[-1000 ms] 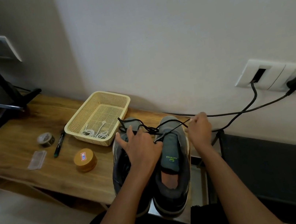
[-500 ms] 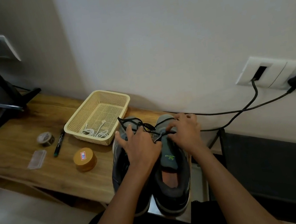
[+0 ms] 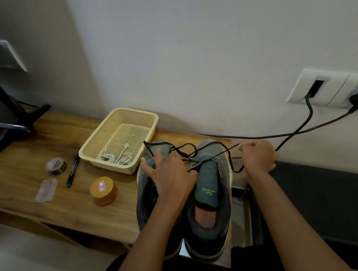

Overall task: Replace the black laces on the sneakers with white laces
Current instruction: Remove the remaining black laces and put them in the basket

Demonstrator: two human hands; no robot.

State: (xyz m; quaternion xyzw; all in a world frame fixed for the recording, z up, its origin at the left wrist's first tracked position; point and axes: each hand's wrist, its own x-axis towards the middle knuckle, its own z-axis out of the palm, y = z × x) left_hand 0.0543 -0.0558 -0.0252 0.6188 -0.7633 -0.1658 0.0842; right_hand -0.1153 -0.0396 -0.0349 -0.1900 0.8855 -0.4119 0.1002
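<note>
right hand point(image 3: 258, 154) pinches black lace point(image 3: 227, 151), now drawn out rightward | left hand point(image 3: 171, 173) splayed, pinning sneakers point(image 3: 208, 200) | unlacing underway

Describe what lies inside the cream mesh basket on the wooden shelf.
Inside the basket, coiled white laces lie on its floor at the near corner. The near wall partly hides them; nothing else shows inside.
</note>
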